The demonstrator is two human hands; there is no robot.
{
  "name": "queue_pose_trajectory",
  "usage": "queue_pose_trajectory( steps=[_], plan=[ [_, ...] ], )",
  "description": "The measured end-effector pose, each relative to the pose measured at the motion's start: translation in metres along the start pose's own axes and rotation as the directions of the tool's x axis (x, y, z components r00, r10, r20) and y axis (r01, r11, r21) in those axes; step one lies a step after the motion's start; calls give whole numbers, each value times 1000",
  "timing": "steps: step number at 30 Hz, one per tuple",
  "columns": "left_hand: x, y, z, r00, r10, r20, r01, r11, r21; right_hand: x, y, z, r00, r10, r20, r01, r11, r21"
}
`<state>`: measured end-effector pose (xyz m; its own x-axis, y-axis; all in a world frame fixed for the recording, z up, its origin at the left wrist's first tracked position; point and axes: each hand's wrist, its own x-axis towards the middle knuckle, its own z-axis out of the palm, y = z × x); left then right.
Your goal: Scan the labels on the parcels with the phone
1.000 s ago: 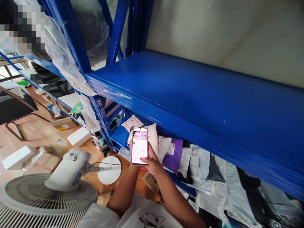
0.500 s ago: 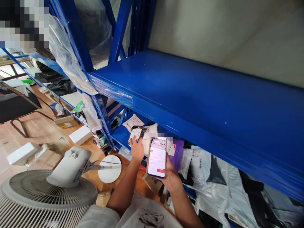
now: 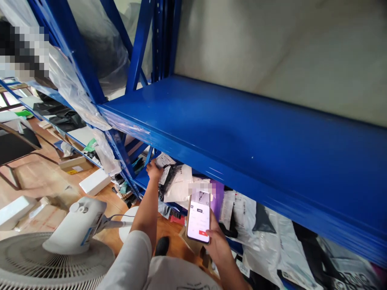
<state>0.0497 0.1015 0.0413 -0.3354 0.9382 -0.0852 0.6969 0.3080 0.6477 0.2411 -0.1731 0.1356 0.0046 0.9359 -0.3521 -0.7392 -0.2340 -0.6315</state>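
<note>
Phone [image 3: 198, 221]: tilted, with its lit screen toward the camera, just in front of the lower shelf parcels; clock directions below were read from it.
Right hand [image 3: 218, 238]: at 4 o'clock, wrapped firmly around the phone, the thumb at the red button on the screen.
Left hand [image 3: 155, 170]: between 10 and 11 o'clock, at the left edge of a pale labelled parcel [image 3: 165, 159] and a black parcel [image 3: 171, 175]; the fingers were partly hidden, so I could not tell whether they were clamped on either.
Lower shelf [image 3: 142, 177]: a strip of blue showed just left of that hand, between it and the post.
Blue post [image 3: 119, 155]: at 10 o'clock, near the left hand, bounding its room on that side.
Upper shelf [image 3: 211, 117]: from 11 to 3 o'clock, its front edge slanting down rightward just above the left hand, which had a narrow gap under it.
Purple parcel [image 3: 218, 197]: at 1 to 2 o'clock, near the phone's top edge.
Grey-white mailers [image 3: 269, 241]: at 3 to 4 o'clock, packed along the shelf front.
Fan [image 3: 75, 229]: at 9 o'clock, well apart from the phone, with wooden floor [image 3: 113, 200] beyond it.
</note>
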Motion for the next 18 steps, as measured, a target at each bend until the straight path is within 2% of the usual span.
queue_pose_trajectory(
  steps=[6, 10, 14, 18],
  plan=[
    [10, -17, 16, 995, 101, -15, -102, 992, -72, -1, 7, -13, 996, -13, -91, 15, 1000, 24],
    [13, -23, 23, 979, 200, -45, -204, 969, -139, 0, 6, -12, 992, 15, -126, -9, 999, 43],
    [10, -21, 26, 948, 267, -172, -299, 933, -200, 0, 6, -4, 996, 28, -89, -22, 998, 61],
    [-3, -24, 21, 905, 268, -330, -353, 906, -234, 2, 12, 0, 998, 42, -37, -40, 997, 66]
  ],
)
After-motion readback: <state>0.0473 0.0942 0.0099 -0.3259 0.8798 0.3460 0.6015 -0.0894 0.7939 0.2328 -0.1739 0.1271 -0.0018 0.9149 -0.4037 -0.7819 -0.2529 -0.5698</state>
